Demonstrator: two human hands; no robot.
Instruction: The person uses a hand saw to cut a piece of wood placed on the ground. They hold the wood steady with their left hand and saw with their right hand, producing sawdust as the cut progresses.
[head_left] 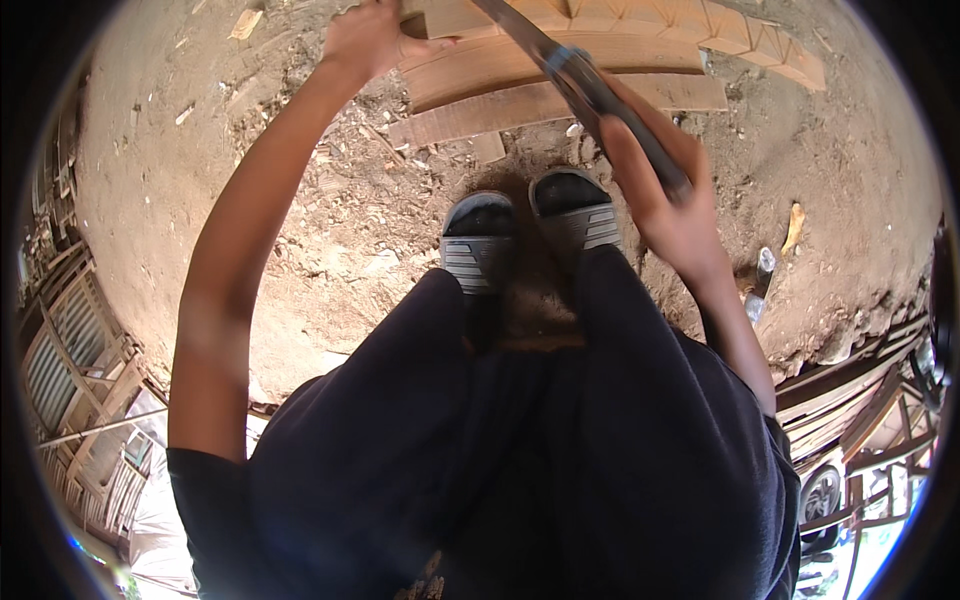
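Observation:
At the top of the head view, my left hand (365, 42) is at the left end of a wooden board (470, 18). Its thumb stretches along the board's near side, while the other fingers curl at the picture's edge and are partly cut off. My right hand (665, 195) is wrapped round the handle of a long dark tool (585, 85) with a blue band. The tool slants up and left across the boards; its far end leaves the picture, so its kind cannot be made out. Nearer to me lie another board (560, 68) and a loose plank (560, 105).
My sandalled feet (480, 245) stand just below the planks. A notched, light wooden piece (740, 35) extends to the upper right. Wood chips (380, 262) litter the dirt floor. A clear plastic bottle (762, 275) lies to the right, near stacked timber (850, 390).

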